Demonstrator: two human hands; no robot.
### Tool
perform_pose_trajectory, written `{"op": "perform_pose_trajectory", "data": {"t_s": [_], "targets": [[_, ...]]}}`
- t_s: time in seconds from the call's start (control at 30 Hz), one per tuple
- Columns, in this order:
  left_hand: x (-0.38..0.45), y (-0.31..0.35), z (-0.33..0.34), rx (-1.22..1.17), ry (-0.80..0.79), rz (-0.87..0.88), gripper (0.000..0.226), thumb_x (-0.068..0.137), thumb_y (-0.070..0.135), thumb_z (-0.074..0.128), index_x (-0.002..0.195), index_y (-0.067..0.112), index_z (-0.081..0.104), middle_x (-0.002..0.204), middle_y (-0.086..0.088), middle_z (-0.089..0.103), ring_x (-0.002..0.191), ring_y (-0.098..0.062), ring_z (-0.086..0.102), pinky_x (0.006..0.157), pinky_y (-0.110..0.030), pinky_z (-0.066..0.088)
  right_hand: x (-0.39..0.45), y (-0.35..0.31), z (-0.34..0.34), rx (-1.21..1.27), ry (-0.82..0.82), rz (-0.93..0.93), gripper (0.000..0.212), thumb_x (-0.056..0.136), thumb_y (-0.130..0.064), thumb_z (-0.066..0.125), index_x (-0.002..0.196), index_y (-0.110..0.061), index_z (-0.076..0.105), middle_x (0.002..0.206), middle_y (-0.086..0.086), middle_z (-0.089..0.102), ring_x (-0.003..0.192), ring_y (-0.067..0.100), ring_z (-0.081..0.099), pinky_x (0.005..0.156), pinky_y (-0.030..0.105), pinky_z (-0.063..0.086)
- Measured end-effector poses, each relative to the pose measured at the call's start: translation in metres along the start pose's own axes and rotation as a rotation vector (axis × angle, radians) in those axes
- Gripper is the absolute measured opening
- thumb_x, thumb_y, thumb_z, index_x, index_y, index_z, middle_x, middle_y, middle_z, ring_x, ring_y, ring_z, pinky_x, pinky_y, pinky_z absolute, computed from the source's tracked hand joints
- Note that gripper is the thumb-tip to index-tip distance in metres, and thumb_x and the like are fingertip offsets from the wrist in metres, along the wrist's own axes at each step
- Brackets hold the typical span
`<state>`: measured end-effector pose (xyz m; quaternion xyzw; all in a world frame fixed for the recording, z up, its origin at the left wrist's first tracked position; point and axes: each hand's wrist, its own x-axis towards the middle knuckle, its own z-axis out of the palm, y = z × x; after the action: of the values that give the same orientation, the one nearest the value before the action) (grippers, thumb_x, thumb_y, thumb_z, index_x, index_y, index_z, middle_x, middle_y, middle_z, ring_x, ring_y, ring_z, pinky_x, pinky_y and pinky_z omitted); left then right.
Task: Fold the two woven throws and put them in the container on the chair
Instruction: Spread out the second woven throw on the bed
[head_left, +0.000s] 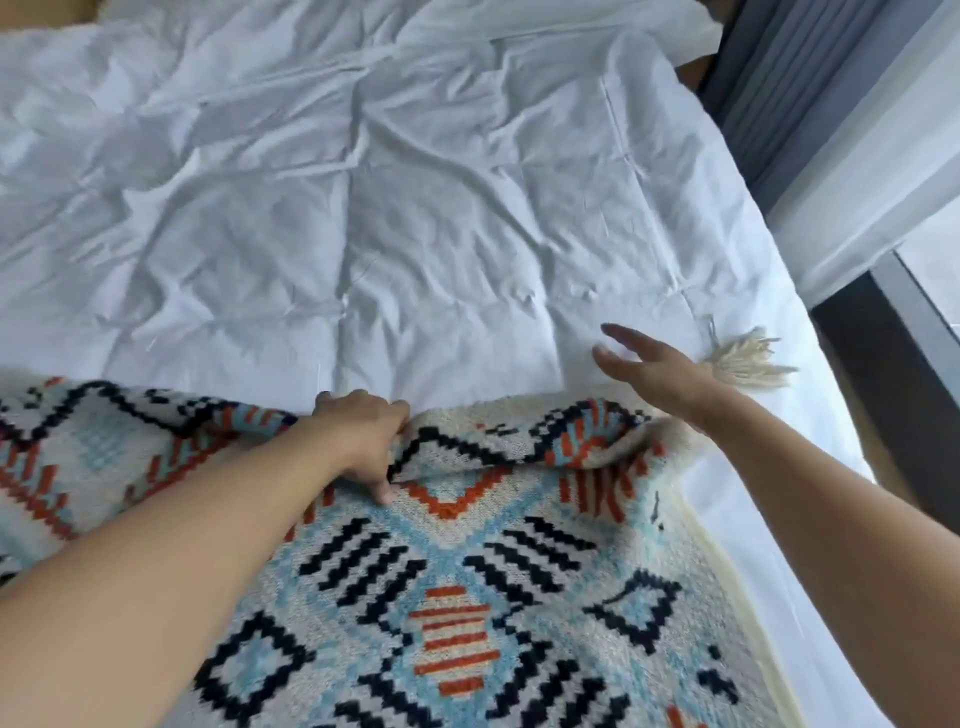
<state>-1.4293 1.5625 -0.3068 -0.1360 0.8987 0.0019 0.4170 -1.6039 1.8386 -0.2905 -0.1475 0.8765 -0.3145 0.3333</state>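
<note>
Left hand (363, 431) curled round the far fold of the patterned woven throw (467, 597) — pinching it down onto the white bed (363, 208). Right hand (649, 369) open, fingers spread, holding nothing, hovering near the cream tassel (748, 358). Mid-fold, apparently — first throw only. Next: catch the rumpled right corner, square the edges. Second throw, container, chair out of view.
</note>
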Motion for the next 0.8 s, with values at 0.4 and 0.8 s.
{"op": "perform_pose_trajectory", "data": {"t_s": [0.4, 0.8], "targets": [[-0.001, -0.063, -0.032, -0.327, -0.018, -0.026, 0.020, 0.095, 0.028, 0.060, 0.095, 0.008, 0.066, 0.086, -0.001, 0.058, 0.072, -0.017, 0.050, 0.060, -0.029, 0.037, 0.036, 0.021, -0.045, -0.704, 0.264, 0.111, 0.009, 0.090, -0.035, 0.063, 0.082, -0.030, 0.065, 0.087, 0.006, 0.065, 0.081, 0.032, 0.060, 0.069, 0.036, 0.049], [0.004, 0.008, -0.038, -0.607, 1.031, -0.162, 0.033, 0.097, 0.037, 0.057, 0.123, 0.017, 0.058, 0.129, -0.007, 0.056, 0.120, -0.028, 0.049, 0.098, -0.042, 0.045, -0.011, -0.007, 0.000, -0.411, 0.543, -0.075, 0.069, 0.092, -0.036, 0.068, 0.150, -0.013, 0.038, 0.145, 0.028, 0.044, 0.127, 0.047, 0.047, 0.102, 0.054, 0.042]]}}
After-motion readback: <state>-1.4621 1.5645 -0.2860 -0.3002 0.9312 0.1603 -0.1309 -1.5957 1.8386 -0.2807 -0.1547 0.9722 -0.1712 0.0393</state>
